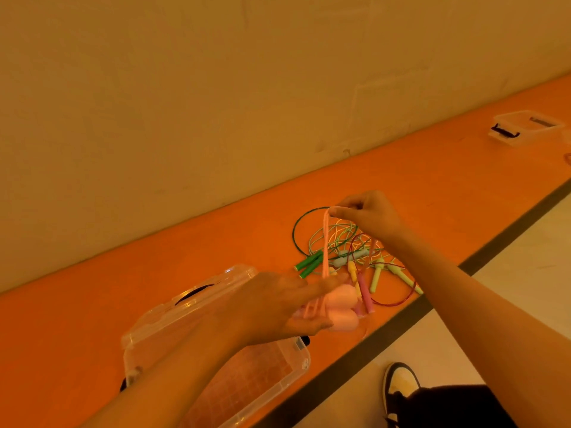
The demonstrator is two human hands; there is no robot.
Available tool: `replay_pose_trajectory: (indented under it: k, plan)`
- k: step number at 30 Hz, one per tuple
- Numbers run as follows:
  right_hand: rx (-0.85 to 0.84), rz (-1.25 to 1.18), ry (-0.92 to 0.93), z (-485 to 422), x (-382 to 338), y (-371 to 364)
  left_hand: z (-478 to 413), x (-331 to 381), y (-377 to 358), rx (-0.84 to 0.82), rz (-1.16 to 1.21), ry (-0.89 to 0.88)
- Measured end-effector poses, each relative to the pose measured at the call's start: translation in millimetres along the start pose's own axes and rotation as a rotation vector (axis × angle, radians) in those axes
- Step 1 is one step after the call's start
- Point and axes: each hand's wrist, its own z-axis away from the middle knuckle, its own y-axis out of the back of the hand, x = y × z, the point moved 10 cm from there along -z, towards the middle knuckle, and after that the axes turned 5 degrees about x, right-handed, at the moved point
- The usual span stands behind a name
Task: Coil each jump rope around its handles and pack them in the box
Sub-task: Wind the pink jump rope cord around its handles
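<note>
Left hand holds bulbous pink handles; right hand pinches their thin pink cord taut above.

My left hand, gripping the pink rope by its handles, crosses with its forearm above the open box, covering much of its mouth. The rope runs up to my right hand, which pinches it over the tangle of ropes at the ledge's front edge. Bare ledge runs along the wall.
</note>
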Motion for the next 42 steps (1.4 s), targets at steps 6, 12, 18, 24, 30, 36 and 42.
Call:
replay_pose_trajectory:
  k: [6, 12, 18, 24, 30, 36, 42]
  plan:
    - [0.009, -0.018, 0.068, 0, -19, -13, -2, 18, 0, -0.045, 0.047, -0.057]
    - [-0.114, -0.051, -0.019, -1, 11, -18, 4, 0, 27, 0.19, 0.09, -0.041]
    - [-0.205, -0.069, -0.062, -1, 29, -28, 14, -22, 38, 0.287, 0.129, 0.054]
    - [-0.273, -0.092, -0.094, 4, 43, -20, 25, -40, 49, 0.389, 0.244, 0.162]
    - [-0.309, -0.058, -0.101, 13, 59, -18, 35, -72, 60, 0.505, 0.499, 0.42]
    - [-0.455, 0.048, -0.074, 37, 68, -47, 44, -101, 64, 0.592, 0.633, 0.648]
    - [-0.574, 0.231, 0.118, 66, 42, -83, 62, -137, 63, 0.572, 0.479, 0.844]
